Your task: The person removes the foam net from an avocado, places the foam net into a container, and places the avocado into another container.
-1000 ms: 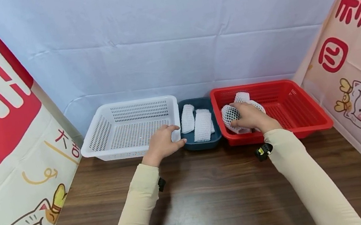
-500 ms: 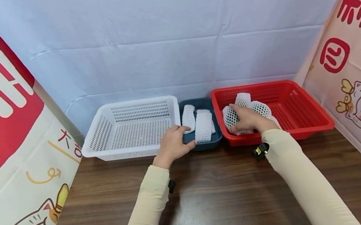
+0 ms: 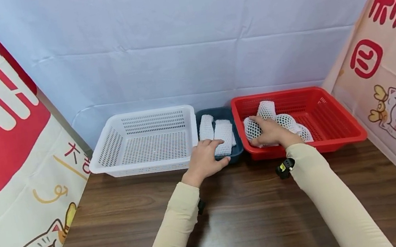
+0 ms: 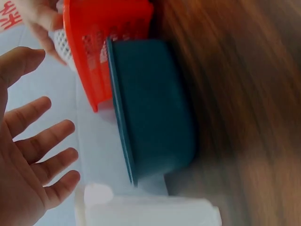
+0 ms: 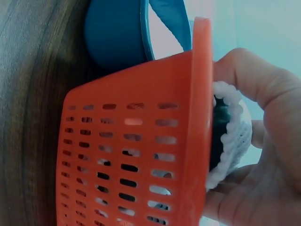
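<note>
My right hand (image 3: 273,131) reaches into the red basket (image 3: 331,129) and grips a dark round thing in a white foam net (image 3: 252,128). In the right wrist view, the dark green, shiny surface shows inside the foam net (image 5: 230,136), with thumb and fingers round it. Other netted things lie beside it, among them a netted round one (image 3: 286,122) and a netted piece (image 3: 266,110) at the back. My left hand (image 3: 205,160), fingers spread, hovers at the front of the dark blue bin (image 3: 238,151), near flat white foam nets (image 3: 223,130). It holds nothing in the left wrist view.
A white slotted basket (image 3: 142,164) stands left of the blue bin, and the red basket stands close on its right. All three are on a dark wooden table (image 3: 247,218). Behind them hangs a pale cloth (image 3: 190,69); printed cloths flank both sides.
My left hand has moved right, from the white basket's corner to the front of the blue bin. My right hand stays at the netted thing; its neighbours in the red basket show more now.
</note>
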`<state>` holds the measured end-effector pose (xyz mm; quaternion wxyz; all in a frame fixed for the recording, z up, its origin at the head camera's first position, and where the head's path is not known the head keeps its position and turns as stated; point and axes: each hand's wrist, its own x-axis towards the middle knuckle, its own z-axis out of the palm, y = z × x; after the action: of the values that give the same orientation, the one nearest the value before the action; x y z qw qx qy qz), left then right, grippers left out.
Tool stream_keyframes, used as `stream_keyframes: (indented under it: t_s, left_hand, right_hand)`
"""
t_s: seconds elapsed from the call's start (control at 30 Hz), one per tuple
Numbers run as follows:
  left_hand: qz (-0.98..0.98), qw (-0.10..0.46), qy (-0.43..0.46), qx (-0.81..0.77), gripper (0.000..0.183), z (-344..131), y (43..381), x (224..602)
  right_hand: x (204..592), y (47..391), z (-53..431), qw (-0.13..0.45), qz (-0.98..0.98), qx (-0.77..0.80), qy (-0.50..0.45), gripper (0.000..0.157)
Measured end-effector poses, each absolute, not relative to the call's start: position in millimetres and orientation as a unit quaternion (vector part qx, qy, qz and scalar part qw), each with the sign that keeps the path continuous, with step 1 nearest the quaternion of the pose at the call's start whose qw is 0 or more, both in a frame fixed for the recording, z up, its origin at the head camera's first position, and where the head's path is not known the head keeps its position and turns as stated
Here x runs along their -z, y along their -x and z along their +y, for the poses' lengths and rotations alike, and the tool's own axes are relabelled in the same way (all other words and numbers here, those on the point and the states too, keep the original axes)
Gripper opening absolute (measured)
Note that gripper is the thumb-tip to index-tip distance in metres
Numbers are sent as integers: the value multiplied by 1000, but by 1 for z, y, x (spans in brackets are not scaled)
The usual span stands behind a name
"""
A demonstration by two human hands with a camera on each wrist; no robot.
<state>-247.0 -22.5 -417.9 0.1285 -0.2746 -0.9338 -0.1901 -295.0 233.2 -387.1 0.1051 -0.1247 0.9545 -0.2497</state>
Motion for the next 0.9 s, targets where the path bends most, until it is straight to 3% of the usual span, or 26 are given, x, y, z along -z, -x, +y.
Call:
stream_keyframes:
  t_s: [0.37, 0.67, 0.9]
  left_hand:
    - [-936, 69, 274, 208, 57, 0, 246, 427]
    - [-937, 63, 270, 214, 57, 1, 244, 430]
    - [-932, 77, 276, 221, 55, -4, 245, 417]
  right_hand:
    - [393, 293, 234, 80, 957, 261, 102, 86]
    - [396, 293, 235, 68, 958, 265, 91, 85]
    - [388, 290, 237, 24, 956, 276, 93, 84]
